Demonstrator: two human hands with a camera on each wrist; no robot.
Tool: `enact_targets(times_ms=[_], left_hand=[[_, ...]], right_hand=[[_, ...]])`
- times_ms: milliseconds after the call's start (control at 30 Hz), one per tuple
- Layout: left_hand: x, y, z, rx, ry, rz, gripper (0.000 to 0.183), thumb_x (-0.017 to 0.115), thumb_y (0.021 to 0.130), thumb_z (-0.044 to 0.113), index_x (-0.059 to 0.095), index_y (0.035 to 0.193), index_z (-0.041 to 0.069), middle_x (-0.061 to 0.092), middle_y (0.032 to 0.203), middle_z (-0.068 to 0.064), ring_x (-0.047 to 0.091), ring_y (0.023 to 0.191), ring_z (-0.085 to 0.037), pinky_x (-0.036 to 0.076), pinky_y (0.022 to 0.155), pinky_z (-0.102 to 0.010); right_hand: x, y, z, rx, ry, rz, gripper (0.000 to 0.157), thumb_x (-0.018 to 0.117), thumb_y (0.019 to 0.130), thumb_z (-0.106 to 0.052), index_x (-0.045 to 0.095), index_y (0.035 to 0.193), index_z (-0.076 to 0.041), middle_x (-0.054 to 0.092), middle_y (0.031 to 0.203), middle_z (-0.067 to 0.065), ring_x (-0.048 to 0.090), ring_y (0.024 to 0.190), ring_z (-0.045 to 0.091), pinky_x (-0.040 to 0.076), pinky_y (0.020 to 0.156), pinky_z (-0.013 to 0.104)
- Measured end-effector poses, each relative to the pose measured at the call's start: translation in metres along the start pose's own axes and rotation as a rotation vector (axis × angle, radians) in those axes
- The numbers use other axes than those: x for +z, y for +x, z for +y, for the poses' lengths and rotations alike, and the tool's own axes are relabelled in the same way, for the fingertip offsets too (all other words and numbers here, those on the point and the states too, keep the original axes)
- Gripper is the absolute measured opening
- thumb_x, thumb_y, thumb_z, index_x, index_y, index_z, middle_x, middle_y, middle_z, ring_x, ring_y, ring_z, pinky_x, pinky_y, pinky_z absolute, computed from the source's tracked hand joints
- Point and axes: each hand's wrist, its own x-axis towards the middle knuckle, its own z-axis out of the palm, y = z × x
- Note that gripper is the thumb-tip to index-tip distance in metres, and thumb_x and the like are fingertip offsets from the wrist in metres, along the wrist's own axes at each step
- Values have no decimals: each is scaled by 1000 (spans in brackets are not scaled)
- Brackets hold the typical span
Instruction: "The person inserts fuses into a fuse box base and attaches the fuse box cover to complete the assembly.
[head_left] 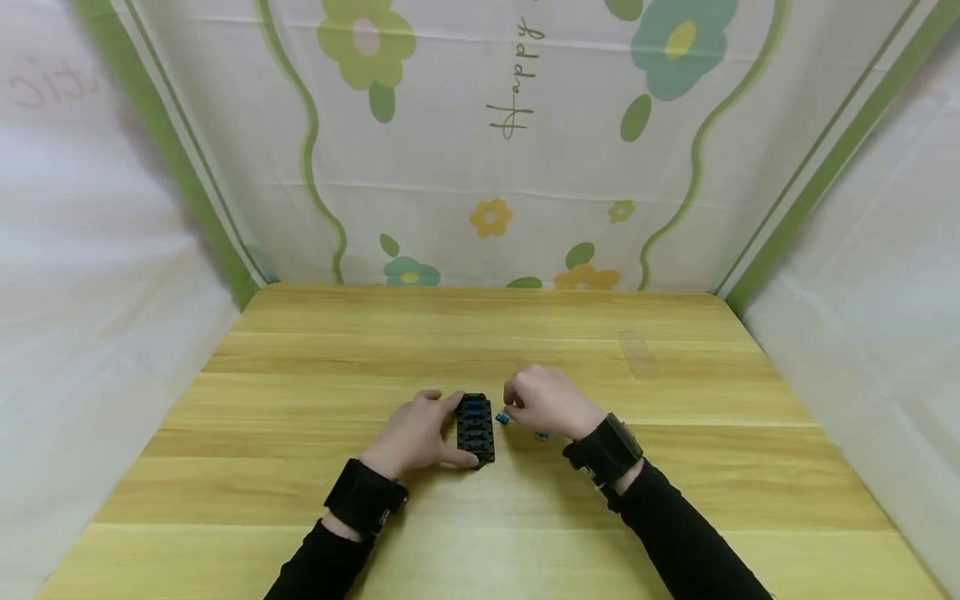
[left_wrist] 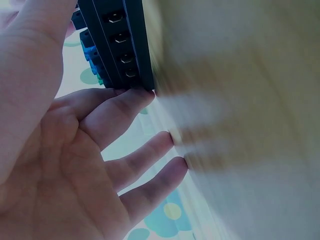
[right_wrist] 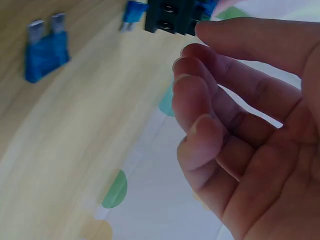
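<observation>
A black fuse block (head_left: 476, 429) lies on the table, with blue fuses in slots toward its far end and dark slots nearer. My left hand (head_left: 411, 433) grips the block by its ends, thumb at the near end and forefinger at the far end. In the left wrist view, round metal contacts line the side of the fuse block (left_wrist: 117, 37). My right hand (head_left: 551, 402), fingers loosely bent and holding nothing, hovers just right of the block. Close to its fingertips lies one blue blade fuse (head_left: 502, 417). Another blade fuse (right_wrist: 47, 52) lies nearer the right wrist, metal prongs showing.
The wooden table (head_left: 375, 350) spreads around both hands. A thin clear plastic piece (head_left: 637, 354) lies at the back right. Behind the table hangs a flower-patterned cloth (head_left: 450, 167), and white cloth walls (head_left: 885, 317) stand on either side.
</observation>
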Motion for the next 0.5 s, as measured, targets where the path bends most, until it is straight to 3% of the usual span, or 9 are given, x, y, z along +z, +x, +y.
enact_targets(times_ms=[267,500], left_hand=[[1,0,1,-7,-2,-1,101,72,65,69,43,145,13,45,134,-26,46,120,-39,43,92,-46],[-2,-1,5,-24,-18,-8,101,73,65,68,43,145,14,44,134,-27,47,119,-41,42,92,-47]], right_hand=[[12,-6,0,24,-82,16,6,68,84,-14,72,81,-17,57,81,-5,51,66,5,41,55,18],[19,-7,-4,-34,-198,48,6,68,84,-17,69,79,-19,46,75,-8,43,57,4,36,49,18]])
